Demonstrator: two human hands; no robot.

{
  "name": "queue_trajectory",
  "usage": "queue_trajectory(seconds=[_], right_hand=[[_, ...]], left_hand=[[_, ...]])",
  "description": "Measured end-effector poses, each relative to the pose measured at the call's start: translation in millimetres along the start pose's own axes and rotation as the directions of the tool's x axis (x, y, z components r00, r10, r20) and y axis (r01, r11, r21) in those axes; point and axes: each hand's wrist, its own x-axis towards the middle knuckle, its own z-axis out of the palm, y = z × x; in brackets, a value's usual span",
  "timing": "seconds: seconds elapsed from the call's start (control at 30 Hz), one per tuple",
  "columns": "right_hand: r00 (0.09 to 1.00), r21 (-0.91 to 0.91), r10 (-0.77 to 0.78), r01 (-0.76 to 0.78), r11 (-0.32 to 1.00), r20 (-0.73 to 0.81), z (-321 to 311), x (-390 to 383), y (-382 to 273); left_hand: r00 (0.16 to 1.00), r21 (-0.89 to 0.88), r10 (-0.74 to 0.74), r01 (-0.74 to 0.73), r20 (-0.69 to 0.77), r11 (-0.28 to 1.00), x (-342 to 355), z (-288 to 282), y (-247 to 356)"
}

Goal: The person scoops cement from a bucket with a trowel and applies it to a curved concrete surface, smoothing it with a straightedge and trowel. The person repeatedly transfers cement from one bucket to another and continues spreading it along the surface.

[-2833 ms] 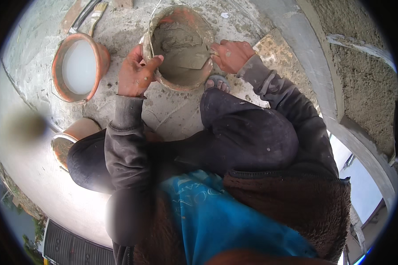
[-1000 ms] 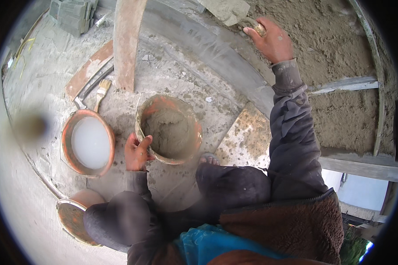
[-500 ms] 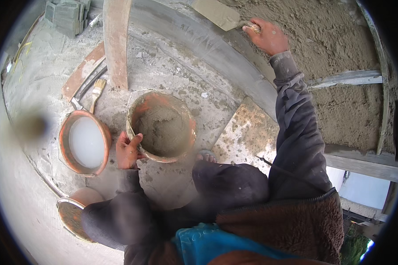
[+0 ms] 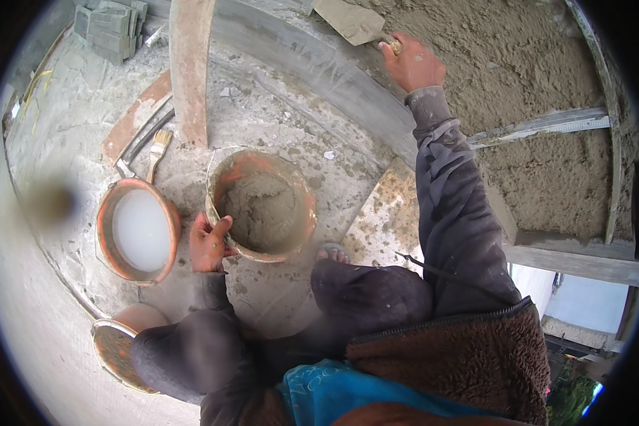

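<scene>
My right hand (image 4: 417, 62) is closed around the handle of a trowel (image 4: 349, 21), its flat blade pointing left against the rough mortar surface (image 4: 504, 57) at the upper right. With my left hand (image 4: 209, 243) I grip the near left rim of an orange bucket (image 4: 302, 238), thumb at the edge. Grey wet mortar (image 4: 263, 209) lies inside that bucket, hollowed in the middle. Left of it stands a smaller orange bucket (image 4: 172, 245) holding whitish liquid (image 4: 140, 228).
A paintbrush (image 4: 160, 148) and a metal-headed tool (image 4: 138, 145) lie beside a wooden board (image 4: 189, 71). Grey tiles (image 4: 110, 32) are stacked at the far left. Another bucket (image 4: 113, 348) lies tipped by my left knee. A mortar-spattered board (image 4: 383, 213) lies near my foot.
My right hand and forearm have shifted left, bringing the trowel slightly left along the mortar surface. My left hand keeps its hold on the bucket rim.
</scene>
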Motion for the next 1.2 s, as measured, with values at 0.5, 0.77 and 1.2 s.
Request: queue_trajectory(seconds=[0.5,0.77,1.2], right_hand=[[0.899,0.596,-0.358,0.148,0.789,0.251,-112,-88,70],[0.802,0.712,-0.244,-0.29,0.639,0.545,-116,-88,146],[0.454,0.386,-0.499,0.322,0.864,0.738,25,-254,22]], left_hand=[[0.997,0.03,-0.028,0.03,-0.069,0.999,-2,-1,3],[0.996,-0.04,0.074,-0.072,0.055,0.997,5,16,-12],[0.858,0.027,0.499,-0.505,0.124,0.863,-54,81,-18]])
